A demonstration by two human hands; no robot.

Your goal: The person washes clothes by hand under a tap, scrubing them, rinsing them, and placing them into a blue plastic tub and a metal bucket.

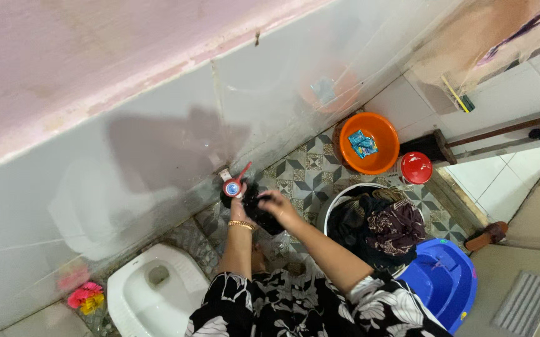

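Both hands, the left hand (237,201) nearer the red-handled wall tap (233,186), the right hand (277,206) just right, clenched the dark wet cloth (258,212) bunched between them under it

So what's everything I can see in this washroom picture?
tap: one, red and blue, low on the wall
dark cloth: one, black, under the tap
orange basin: one, by the wall, blue packets inside
red lid: one, right of the basin
bucket of clothes: one, white rim, dark laundry
blue tub: one, lower right
squat toilet: one, white, lower left
brush: one, pink and yellow, far left
left hand: at the tap, gold bangle
right hand: gripping the cloth
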